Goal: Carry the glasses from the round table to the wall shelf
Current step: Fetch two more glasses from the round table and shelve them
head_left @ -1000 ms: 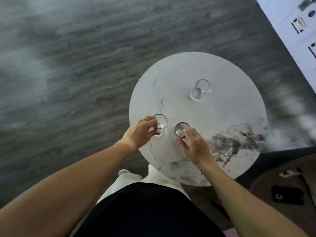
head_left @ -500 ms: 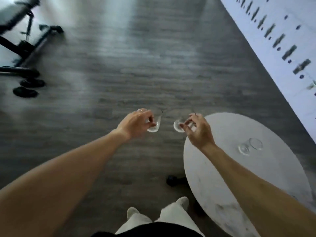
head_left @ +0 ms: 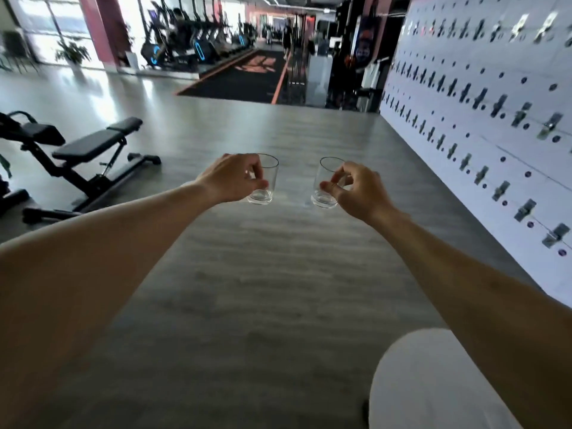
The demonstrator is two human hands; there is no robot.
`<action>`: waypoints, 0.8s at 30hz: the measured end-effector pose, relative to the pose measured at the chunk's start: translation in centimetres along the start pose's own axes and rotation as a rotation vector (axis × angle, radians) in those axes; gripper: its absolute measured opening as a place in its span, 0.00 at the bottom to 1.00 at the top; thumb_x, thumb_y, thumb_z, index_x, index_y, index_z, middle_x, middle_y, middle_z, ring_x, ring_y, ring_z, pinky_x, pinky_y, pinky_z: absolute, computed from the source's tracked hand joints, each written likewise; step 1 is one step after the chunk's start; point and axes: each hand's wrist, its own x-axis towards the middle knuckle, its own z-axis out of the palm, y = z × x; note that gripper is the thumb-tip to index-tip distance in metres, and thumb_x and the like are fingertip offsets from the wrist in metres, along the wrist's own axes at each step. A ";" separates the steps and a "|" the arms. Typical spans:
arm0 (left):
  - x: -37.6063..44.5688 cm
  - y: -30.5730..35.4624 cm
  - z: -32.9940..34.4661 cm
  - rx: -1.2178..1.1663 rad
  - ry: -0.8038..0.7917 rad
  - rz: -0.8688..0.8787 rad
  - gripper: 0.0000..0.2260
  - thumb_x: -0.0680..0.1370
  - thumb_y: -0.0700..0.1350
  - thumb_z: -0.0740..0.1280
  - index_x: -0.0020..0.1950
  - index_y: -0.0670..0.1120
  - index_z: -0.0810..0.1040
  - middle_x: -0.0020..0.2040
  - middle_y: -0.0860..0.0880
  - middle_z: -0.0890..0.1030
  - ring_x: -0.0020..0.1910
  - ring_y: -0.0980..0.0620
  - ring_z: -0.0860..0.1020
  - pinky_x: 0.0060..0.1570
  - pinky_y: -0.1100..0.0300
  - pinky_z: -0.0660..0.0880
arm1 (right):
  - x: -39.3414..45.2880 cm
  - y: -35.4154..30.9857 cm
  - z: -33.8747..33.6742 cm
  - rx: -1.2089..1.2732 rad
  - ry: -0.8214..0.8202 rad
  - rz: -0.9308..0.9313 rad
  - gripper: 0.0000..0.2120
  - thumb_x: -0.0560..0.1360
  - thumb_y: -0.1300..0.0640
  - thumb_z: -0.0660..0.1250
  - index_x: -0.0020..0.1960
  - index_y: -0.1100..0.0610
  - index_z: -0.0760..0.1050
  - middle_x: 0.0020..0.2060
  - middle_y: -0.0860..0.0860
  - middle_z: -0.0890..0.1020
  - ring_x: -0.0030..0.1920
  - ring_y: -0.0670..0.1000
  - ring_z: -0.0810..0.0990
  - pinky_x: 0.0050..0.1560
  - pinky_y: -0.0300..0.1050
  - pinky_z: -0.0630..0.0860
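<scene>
The left hand (head_left: 235,178) pinches one small glass (head_left: 263,181); the right hand (head_left: 356,188) pinches another glass (head_left: 325,184). This looks like the carrying step; next, find the shelf.

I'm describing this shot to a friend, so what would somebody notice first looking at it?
Two clear, empty-looking glasses held out mid-frame over grey floor: the left glass in the left hand, the right glass in the right hand. A black weight bench sits to the left, and a white locker wall runs along the right.

Both bare arms outstretched, left hand (head_left: 234,177) and right hand (head_left: 359,188) level; fingers pinched closed
</scene>
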 end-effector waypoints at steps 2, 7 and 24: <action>2.9 -0.9 -1.4 0.028 0.000 -0.005 0.10 0.71 0.56 0.74 0.38 0.56 0.75 0.40 0.59 0.79 0.47 0.51 0.79 0.44 0.57 0.70 | 3.6 -0.9 0.2 0.003 -0.022 -0.016 0.11 0.69 0.43 0.74 0.37 0.47 0.75 0.39 0.47 0.82 0.42 0.49 0.80 0.41 0.43 0.74; 10.3 -4.5 -3.2 0.086 0.036 -0.029 0.09 0.71 0.55 0.74 0.38 0.55 0.76 0.41 0.55 0.81 0.47 0.50 0.80 0.47 0.56 0.75 | 13.4 -1.6 2.6 0.024 -0.073 -0.091 0.12 0.69 0.42 0.74 0.36 0.48 0.75 0.30 0.45 0.77 0.33 0.45 0.75 0.31 0.41 0.68; 25.4 -23.5 -12.2 0.137 0.207 -0.241 0.09 0.73 0.56 0.72 0.38 0.58 0.74 0.42 0.55 0.80 0.50 0.49 0.81 0.51 0.54 0.77 | 40.6 -10.2 20.7 0.133 -0.236 -0.348 0.12 0.72 0.42 0.71 0.38 0.47 0.73 0.33 0.42 0.77 0.37 0.42 0.75 0.34 0.39 0.67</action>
